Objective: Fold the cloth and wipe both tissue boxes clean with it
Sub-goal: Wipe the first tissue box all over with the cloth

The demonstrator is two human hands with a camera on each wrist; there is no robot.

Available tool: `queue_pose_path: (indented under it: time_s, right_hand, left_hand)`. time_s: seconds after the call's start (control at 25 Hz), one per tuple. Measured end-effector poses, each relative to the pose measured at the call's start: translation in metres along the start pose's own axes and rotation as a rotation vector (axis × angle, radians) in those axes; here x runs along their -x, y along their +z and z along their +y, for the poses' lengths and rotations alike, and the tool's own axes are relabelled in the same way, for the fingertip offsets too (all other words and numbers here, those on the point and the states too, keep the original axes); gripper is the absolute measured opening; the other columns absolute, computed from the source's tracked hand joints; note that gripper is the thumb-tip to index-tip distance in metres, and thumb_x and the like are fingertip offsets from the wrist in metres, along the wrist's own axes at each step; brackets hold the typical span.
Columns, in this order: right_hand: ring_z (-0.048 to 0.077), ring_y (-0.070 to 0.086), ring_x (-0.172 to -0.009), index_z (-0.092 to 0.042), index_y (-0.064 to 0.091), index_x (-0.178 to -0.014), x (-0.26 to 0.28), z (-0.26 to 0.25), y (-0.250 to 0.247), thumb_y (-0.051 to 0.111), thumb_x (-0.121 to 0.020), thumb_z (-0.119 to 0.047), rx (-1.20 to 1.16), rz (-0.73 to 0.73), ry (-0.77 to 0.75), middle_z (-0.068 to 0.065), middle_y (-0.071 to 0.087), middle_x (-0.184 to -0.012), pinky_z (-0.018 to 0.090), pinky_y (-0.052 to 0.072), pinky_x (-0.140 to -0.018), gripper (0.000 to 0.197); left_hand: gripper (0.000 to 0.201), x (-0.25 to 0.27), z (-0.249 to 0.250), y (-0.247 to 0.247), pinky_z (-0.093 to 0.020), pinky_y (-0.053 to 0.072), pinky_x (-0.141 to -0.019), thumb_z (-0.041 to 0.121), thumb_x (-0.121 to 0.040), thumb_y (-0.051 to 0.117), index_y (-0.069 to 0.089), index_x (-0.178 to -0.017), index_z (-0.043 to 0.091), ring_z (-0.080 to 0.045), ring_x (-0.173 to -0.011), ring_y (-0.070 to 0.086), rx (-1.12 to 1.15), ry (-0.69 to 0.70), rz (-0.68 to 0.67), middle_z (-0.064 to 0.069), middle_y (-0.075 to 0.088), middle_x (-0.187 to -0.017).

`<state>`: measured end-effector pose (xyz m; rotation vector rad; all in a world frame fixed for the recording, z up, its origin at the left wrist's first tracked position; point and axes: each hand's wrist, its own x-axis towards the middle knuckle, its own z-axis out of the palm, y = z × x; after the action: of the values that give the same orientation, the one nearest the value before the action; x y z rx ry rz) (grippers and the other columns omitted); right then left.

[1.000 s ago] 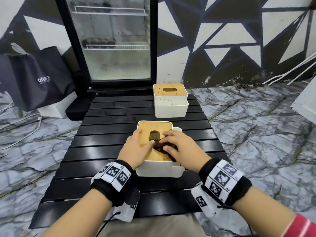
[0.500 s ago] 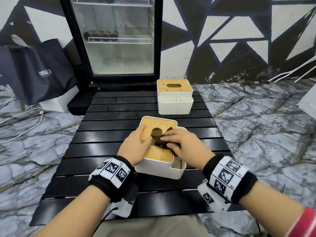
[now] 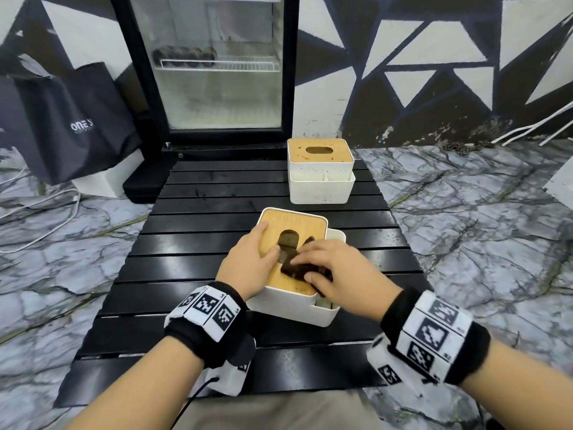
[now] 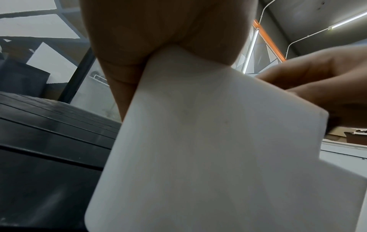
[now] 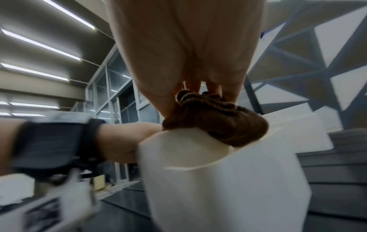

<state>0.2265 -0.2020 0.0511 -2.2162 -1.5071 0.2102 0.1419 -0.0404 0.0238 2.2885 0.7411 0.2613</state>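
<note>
Step in hand: wiping the bamboo lid of the near tissue box (image 3: pixel 291 308), which sits at table (image 3: pixel 217 193) centre. The brown cloth (image 3: pixel 299 265), bunched into a wad, lies on the lid just at 5 o'clock of the oval slot. The right hand (image 3: pixel 333 270) presses down on the cloth, fingers curled over it and grasping it; the right-wrist view shows the wad (image 5: pixel 215 119) pinned under the fingers against the box rim. The left hand (image 3: pixel 249 260) steadies the box at its 9 o'clock edge, fingers fairly straight along the lid, thumb near the slot; it presses without curling round anything.

The far tissue box (image 3: pixel 321 173) stands at 12 o'clock, well apart, with dark specks on its lid and walls; judged not yet wiped.

Next move, as judged: finish the strokes across the lid and sides of the near box, then carry the cloth to the far one. The left hand's bracing matters, since the box looks light and could slide.

Versus one second earlier: the near box now sits skewed, its near end swung toward 5 o'clock, and the cloth hand lies slightly further right.
</note>
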Motion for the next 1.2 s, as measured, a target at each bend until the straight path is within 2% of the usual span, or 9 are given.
queue_pose_path:
  time_s: [0.12, 0.28, 0.48, 0.6, 0.72, 0.84, 1.04, 1.2]
  right_hand:
    - [0.015, 0.046, -0.116, -0.027, 0.062, -0.116, 0.003, -0.003, 0.004, 0.055, -0.088, -0.018, -0.015, -0.01, 0.006, -0.006, 0.055, -0.124, 0.027, 0.035, -0.101, 0.029]
    - [0.014, 0.049, -0.114, -0.023, 0.063, -0.115, -0.023, 0.012, -0.008, 0.056, -0.088, -0.015, -0.003, 0.04, 0.06, -0.004, 0.058, -0.122, 0.016, 0.027, -0.096, 0.029]
    - [0.014, 0.047, -0.116, -0.024, 0.061, -0.117, -0.03, 0.018, -0.01, 0.056, -0.088, -0.015, -0.009, 0.055, 0.11, -0.005, 0.056, -0.123, 0.017, 0.027, -0.096, 0.031]
    - [0.012, 0.045, -0.118, -0.027, 0.061, -0.117, -0.007, 0.004, -0.004, 0.057, -0.087, -0.018, -0.012, 0.007, 0.054, -0.008, 0.054, -0.126, 0.015, 0.027, -0.096, 0.032]
    - [0.013, 0.043, -0.119, -0.028, 0.06, -0.118, 0.015, -0.009, 0.005, 0.056, -0.088, -0.018, -0.046, -0.028, -0.001, -0.008, 0.052, -0.129, 0.02, 0.029, -0.102, 0.032]
    - [0.015, 0.045, -0.118, -0.027, 0.061, -0.117, 0.014, -0.005, 0.005, 0.056, -0.088, -0.017, -0.059, -0.036, -0.019, -0.007, 0.052, -0.128, 0.025, 0.033, -0.103, 0.031]
    - [0.012, 0.047, -0.116, -0.023, 0.061, -0.117, -0.017, 0.017, -0.009, 0.054, -0.089, -0.015, -0.002, -0.008, 0.02, -0.006, 0.054, -0.127, 0.012, 0.025, -0.094, 0.03]
    - [0.012, 0.049, -0.113, -0.024, 0.061, -0.116, -0.038, 0.032, -0.018, 0.055, -0.089, -0.014, -0.016, -0.001, 0.073, -0.006, 0.055, -0.124, 0.013, 0.028, -0.092, 0.03]
  left_hand:
    - [0.057, 0.0, 0.0, -0.001, -0.034, 0.041, -0.098, 0.036, -0.095, 0.046, 0.023, -0.148, 0.032, -0.024, -0.123, 0.047, -0.005, 0.004, -0.014, -0.004, 0.042, -0.145]
    - [0.057, 0.0, 0.001, -0.003, -0.031, 0.038, -0.097, 0.036, -0.095, 0.046, 0.023, -0.148, 0.032, -0.024, -0.127, 0.045, -0.009, 0.008, -0.032, -0.003, 0.04, -0.147]
    - [0.056, 0.001, 0.002, -0.002, -0.031, 0.037, -0.097, 0.035, -0.096, 0.044, 0.022, -0.148, 0.032, -0.025, -0.126, 0.044, -0.01, 0.009, -0.03, -0.003, 0.039, -0.147]
    - [0.056, 0.001, 0.001, -0.001, -0.032, 0.039, -0.097, 0.035, -0.096, 0.044, 0.023, -0.147, 0.031, -0.025, -0.124, 0.046, -0.014, 0.018, -0.03, -0.004, 0.041, -0.145]
    - [0.055, 0.001, 0.001, -0.001, -0.036, 0.043, -0.095, 0.035, -0.096, 0.044, 0.023, -0.147, 0.031, -0.025, -0.117, 0.051, -0.019, 0.018, -0.037, -0.005, 0.044, -0.142]
    - [0.057, 0.0, 0.002, -0.002, -0.035, 0.042, -0.097, 0.035, -0.096, 0.043, 0.021, -0.148, 0.031, -0.025, -0.12, 0.05, -0.037, 0.023, -0.059, -0.005, 0.04, -0.145]
    - [0.057, 0.0, 0.001, -0.003, -0.032, 0.038, -0.098, 0.035, -0.096, 0.044, 0.021, -0.148, 0.031, -0.025, -0.125, 0.046, -0.052, 0.02, -0.075, -0.004, 0.036, -0.148]
    - [0.057, -0.002, -0.001, -0.003, -0.034, 0.039, -0.099, 0.037, -0.095, 0.044, 0.022, -0.148, 0.032, -0.024, -0.125, 0.046, -0.038, 0.019, -0.07, -0.003, 0.037, -0.148]
